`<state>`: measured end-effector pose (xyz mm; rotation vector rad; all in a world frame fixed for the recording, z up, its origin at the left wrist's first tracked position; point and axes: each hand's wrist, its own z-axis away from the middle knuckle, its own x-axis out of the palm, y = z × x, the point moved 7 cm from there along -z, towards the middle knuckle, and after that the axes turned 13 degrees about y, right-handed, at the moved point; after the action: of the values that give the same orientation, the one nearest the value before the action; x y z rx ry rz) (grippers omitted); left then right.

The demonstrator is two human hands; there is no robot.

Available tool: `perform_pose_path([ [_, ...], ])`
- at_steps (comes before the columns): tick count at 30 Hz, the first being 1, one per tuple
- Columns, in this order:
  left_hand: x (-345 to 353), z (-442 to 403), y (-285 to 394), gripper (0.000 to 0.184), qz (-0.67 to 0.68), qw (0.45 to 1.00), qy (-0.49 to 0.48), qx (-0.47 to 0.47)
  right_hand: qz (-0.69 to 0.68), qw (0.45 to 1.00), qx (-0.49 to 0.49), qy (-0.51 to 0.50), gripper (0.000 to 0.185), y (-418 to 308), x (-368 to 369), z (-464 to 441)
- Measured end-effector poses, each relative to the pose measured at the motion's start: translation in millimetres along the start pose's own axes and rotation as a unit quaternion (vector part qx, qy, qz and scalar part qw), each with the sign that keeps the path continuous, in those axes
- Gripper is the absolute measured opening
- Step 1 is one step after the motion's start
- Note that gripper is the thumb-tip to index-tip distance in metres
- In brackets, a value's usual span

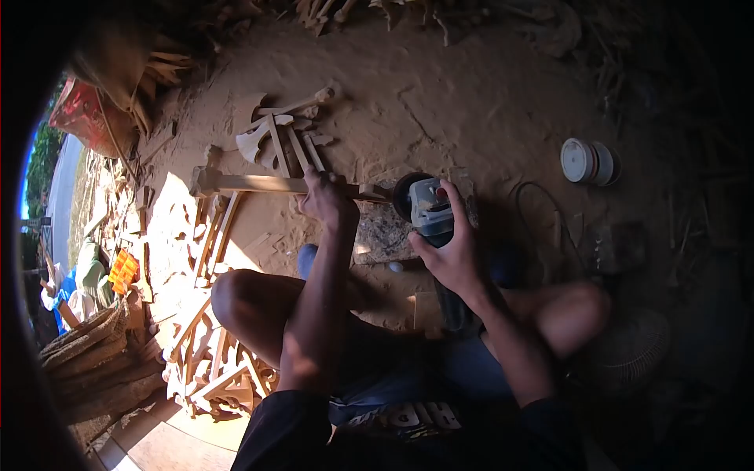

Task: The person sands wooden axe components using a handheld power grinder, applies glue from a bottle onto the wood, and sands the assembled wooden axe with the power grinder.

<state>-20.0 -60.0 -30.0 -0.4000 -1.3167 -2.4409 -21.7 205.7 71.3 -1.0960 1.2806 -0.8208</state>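
Observation:
My left hand (323, 198) is closed around a long wooden piece (263, 184) with a wider block at its left end. The piece lies level across my view, its right end at the disc of an angle grinder (430, 206). My right hand (454, 255) grips the grinder near its head, thumb and index finger apart on the housing; the grinder's body runs down toward my lap. Whether the disc is spinning I cannot tell. Beneath the grinder and the wood's end sits a rough stone block (385, 235).
Cut wooden parts (283, 137) lie on the dusty ground beyond my left hand. A larger heap of wood pieces (216, 369) is beside my left knee. To the right stand a white tin (587, 161) and a cable (542, 188). A red sack (90, 118) is far left.

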Motion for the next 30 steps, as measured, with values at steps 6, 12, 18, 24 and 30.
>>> perform_pose_path([
  [6, -1.1, -0.3, 7.9, 0.023, -0.003, 1.0, -0.017, 0.024, 0.03, 0.998, -0.046, 0.005, 0.092, 3.8, 5.8, -0.8],
  [12, 3.2, 5.5, 5.0, 0.021, 0.02, 1.0, -0.014, 0.017, 0.031, 0.998, -0.038, 0.025, 0.088, 1.9, -0.9, -3.4],
  [18, 1.5, 4.1, 2.7, 0.021, 0.002, 1.0, -0.019, 0.022, 0.029, 0.999, -0.041, 0.006, 0.091, -0.7, -0.1, -3.7],
  [24, 4.7, 16.0, 7.4, 0.021, 0.006, 0.999, -0.013, 0.033, 0.06, 0.997, -0.042, 0.017, 0.091, -0.6, -3.3, -2.7],
  [30, 0.9, 3.5, -0.4, 0.023, -0.009, 0.999, -0.042, 0.032, 0.026, 0.997, -0.062, 0.022, 0.091, 1.5, -1.2, -3.9],
])
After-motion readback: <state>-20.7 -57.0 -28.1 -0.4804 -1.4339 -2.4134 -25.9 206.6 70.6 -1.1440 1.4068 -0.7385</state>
